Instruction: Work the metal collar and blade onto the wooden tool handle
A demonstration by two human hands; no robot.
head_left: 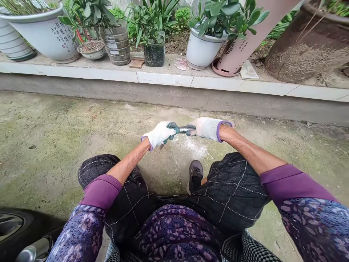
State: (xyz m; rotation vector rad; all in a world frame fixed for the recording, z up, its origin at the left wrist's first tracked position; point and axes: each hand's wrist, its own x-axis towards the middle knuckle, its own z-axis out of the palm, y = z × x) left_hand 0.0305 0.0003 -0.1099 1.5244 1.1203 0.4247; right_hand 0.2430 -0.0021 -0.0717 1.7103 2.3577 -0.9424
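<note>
My left hand (164, 133), in a white glove with green-coated fingers and a purple cuff, is closed around one end of a short, shiny grey metal piece (184, 129). A brownish tip (161, 146) sticks out below that hand; whether it belongs to the same piece I cannot tell. My right hand (205, 128), gloved alike, pinches the other end with its fingers. Both ends of the metal piece are hidden by the gloves, so its exact kind is unclear. It is held above the ground, roughly level, in front of my knees.
White powder (193, 147) lies scattered on the concrete ground (54, 145) below my hands. Ahead runs a low tiled ledge (163, 79) with a white pot (204, 47), a pink planter (231, 54) and other potted plants. A wheel (16, 225) stands at the lower left.
</note>
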